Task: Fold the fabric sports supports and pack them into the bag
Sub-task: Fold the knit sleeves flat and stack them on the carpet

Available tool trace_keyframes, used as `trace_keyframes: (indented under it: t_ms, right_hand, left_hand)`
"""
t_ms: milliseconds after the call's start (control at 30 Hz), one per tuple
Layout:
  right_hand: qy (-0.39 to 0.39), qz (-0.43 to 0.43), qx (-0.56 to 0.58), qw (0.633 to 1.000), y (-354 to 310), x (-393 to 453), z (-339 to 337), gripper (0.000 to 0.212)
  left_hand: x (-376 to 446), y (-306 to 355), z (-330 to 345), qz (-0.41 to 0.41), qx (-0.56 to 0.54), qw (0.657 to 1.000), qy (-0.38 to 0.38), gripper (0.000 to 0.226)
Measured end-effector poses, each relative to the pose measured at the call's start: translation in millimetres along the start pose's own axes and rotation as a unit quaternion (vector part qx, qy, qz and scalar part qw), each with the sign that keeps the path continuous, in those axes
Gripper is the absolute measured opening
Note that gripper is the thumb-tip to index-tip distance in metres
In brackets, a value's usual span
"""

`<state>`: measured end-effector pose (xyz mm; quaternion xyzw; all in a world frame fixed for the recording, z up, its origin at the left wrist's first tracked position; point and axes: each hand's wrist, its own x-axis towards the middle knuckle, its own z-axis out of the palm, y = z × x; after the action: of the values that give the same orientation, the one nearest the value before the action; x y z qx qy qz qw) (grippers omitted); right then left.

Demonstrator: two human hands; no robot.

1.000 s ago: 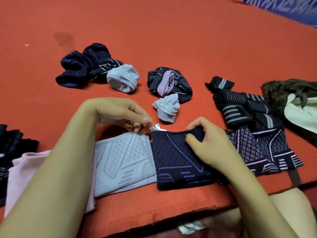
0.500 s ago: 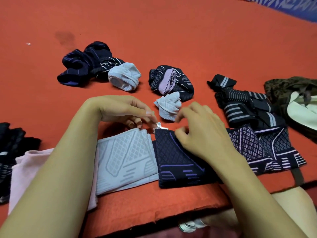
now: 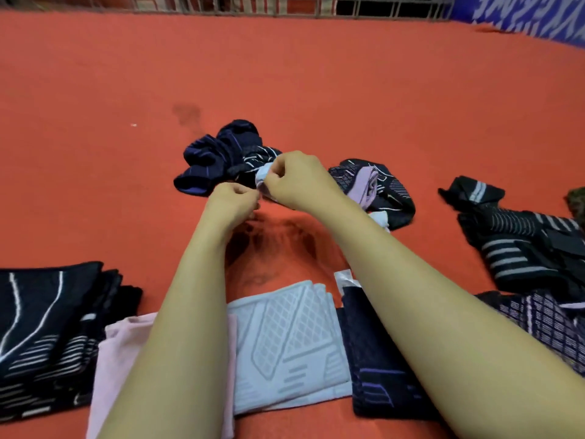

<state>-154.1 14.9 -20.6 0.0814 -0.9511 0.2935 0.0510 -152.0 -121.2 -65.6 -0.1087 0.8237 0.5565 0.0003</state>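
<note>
Both hands are stretched out over the red surface to a crumpled light grey support (image 3: 263, 177). My right hand (image 3: 297, 180) grips its top edge, and my left hand (image 3: 232, 201) pinches its lower edge; most of it is hidden by the hands. Behind it lies a bunched navy support (image 3: 218, 156). To the right sits a crumpled dark and lilac support (image 3: 376, 185). Near me lie folded pieces in a row: a light grey one (image 3: 291, 343), a navy one (image 3: 373, 375), a pink one (image 3: 117, 359) and a black stack with white lines (image 3: 47, 327).
A heap of black supports with grey stripes (image 3: 519, 245) lies at the right, with a dark patterned piece (image 3: 550, 321) below it. A bit of an olive thing (image 3: 577, 201) shows at the right edge. A railing (image 3: 253, 4) and a blue patterned cloth (image 3: 522, 17) border the red surface far away.
Both hands left the folded navy support near me and reached forward to the crumpled light grey support, taking hold of it. The view tilted up and forward.
</note>
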Motion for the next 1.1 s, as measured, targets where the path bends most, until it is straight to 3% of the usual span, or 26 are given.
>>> trace_keyframes:
  t_ms: [67, 167, 300, 400, 500, 567, 700, 767, 900, 1100]
  right_hand:
    - [0.001, 0.004, 0.029, 1.000, -5, 20, 20, 0.022]
    - [-0.017, -0.008, 0.106, 0.994, -9, 43, 49, 0.022]
    - [-0.007, -0.066, 0.115, 0.991, -16, 70, 84, 0.043]
    - [-0.071, -0.079, 0.078, 0.991, -17, 82, 106, 0.055]
    - [-0.123, -0.049, 0.039, 0.990, -20, 88, 113, 0.054]
    - [-0.138, -0.072, -0.001, 0.988, -27, 94, 108, 0.041]
    - [-0.081, -0.099, -0.211, 0.969, -36, 91, 95, 0.027]
    - [-0.077, -0.124, -0.243, 0.959, -40, 85, 95, 0.025]
    - [-0.045, -0.139, -0.185, 0.972, -37, 82, 91, 0.021]
    - [0.005, -0.157, -0.098, 0.983, -21, 49, 58, 0.040]
  left_hand:
    - [8, -3, -6, -0.037, -0.058, 0.997, 0.045, 0.014]
    - [27, -14, -19, -0.093, -0.161, 0.977, 0.105, 0.056]
    - [27, -12, -25, -0.130, -0.290, 0.936, 0.154, 0.050]
    - [33, -14, -26, -0.142, -0.338, 0.913, 0.177, 0.054]
    - [38, -14, -21, -0.147, -0.378, 0.895, 0.186, 0.053]
    - [38, -14, -18, -0.144, -0.379, 0.895, 0.186, 0.051]
    - [33, -12, -18, -0.136, -0.380, 0.898, 0.173, 0.062]
    - [31, -12, -18, -0.133, -0.381, 0.901, 0.158, 0.064]
    - [22, -6, -15, -0.140, -0.400, 0.894, 0.148, 0.054]
    - [22, -1, -16, -0.141, -0.413, 0.888, 0.147, 0.040]
